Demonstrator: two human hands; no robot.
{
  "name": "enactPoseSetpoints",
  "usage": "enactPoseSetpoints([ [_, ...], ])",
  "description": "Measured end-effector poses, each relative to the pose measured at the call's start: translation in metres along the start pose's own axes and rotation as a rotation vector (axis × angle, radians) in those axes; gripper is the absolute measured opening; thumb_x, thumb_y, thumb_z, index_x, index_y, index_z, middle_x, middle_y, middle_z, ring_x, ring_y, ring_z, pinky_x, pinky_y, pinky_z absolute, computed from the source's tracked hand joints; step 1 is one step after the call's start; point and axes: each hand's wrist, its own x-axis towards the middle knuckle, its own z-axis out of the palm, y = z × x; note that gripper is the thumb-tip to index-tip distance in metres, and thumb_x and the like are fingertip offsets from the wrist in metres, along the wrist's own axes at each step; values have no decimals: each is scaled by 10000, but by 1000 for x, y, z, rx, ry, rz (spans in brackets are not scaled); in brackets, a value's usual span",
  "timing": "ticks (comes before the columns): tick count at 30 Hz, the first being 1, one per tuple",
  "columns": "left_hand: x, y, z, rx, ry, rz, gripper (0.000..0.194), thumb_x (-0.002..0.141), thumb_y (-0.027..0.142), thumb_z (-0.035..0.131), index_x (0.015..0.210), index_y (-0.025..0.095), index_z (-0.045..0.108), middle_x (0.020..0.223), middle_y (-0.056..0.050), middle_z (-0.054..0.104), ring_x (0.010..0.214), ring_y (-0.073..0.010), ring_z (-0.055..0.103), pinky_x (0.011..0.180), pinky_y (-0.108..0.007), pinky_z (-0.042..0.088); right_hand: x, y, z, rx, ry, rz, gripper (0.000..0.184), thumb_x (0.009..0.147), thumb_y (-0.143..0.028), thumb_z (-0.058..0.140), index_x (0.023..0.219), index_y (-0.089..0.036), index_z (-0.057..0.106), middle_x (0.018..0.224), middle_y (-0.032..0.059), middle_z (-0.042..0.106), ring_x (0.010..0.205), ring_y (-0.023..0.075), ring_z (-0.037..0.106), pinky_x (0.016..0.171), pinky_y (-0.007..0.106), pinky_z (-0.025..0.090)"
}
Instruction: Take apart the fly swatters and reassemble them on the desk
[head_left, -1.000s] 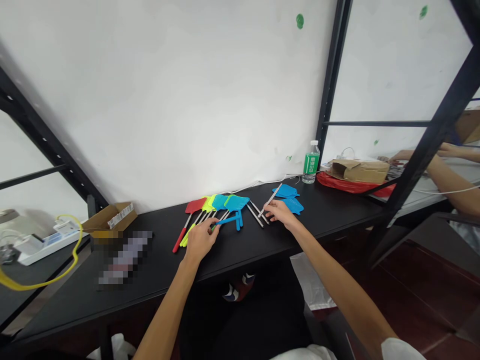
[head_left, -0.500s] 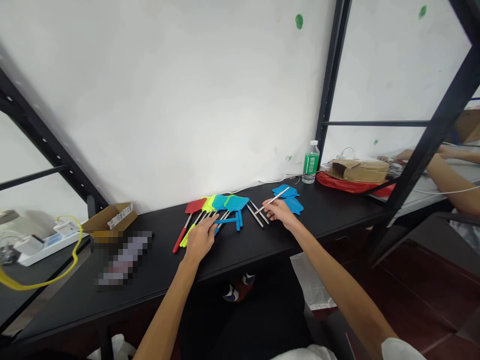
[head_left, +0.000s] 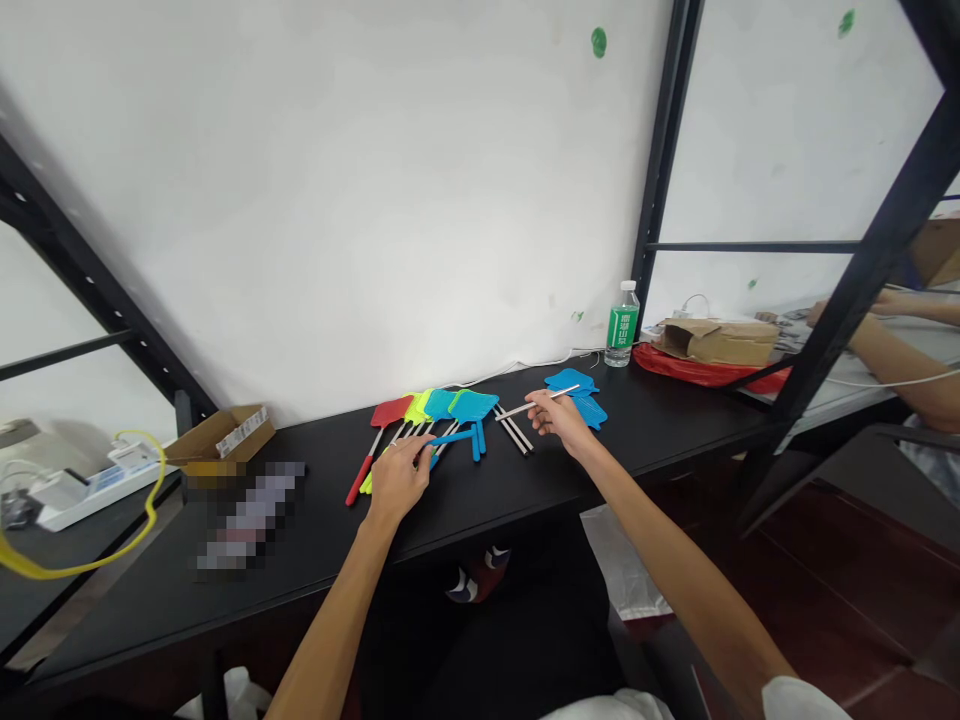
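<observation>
My left hand [head_left: 400, 475] is closed on a blue handle [head_left: 454, 437] that points right. In my right hand [head_left: 559, 418] is a thin metal rod [head_left: 517, 409], its left end toward the blue handle but apart from it. More metal rods [head_left: 514, 432] lie on the table below it. Two loose blue handles [head_left: 478, 441] rest just right of the held one. Behind my left hand, several fly swatters lie side by side: a red one [head_left: 391, 411], yellow-green ones [head_left: 421, 404] and blue ones [head_left: 473, 405]. Loose blue swatter heads [head_left: 587, 408] lie beyond my right hand.
A water bottle [head_left: 621, 325] stands at the back right, near a cardboard box [head_left: 720, 341] on red plastic [head_left: 675, 368]. On the left are an open carton [head_left: 217, 440], a power strip [head_left: 105, 497] and a yellow cable [head_left: 154, 500]. Another person's arm [head_left: 892, 360] shows at far right.
The metal rod in my right hand has tilted flatter, and its left end has moved up and left toward the blue handle. My left hand has hardly moved.
</observation>
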Motion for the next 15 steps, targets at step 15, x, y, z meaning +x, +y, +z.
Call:
enactPoseSetpoints([
  [15,0,1,-2,-62,-5,-9,312,955,363,453,1120,239,687,1102,-29,727,945,-205,678,844,-311,508,-5,-5,5,46,-102,-12,313,873,-407,483,890,-158,673,818,104,745,593,138,655,493,194,468],
])
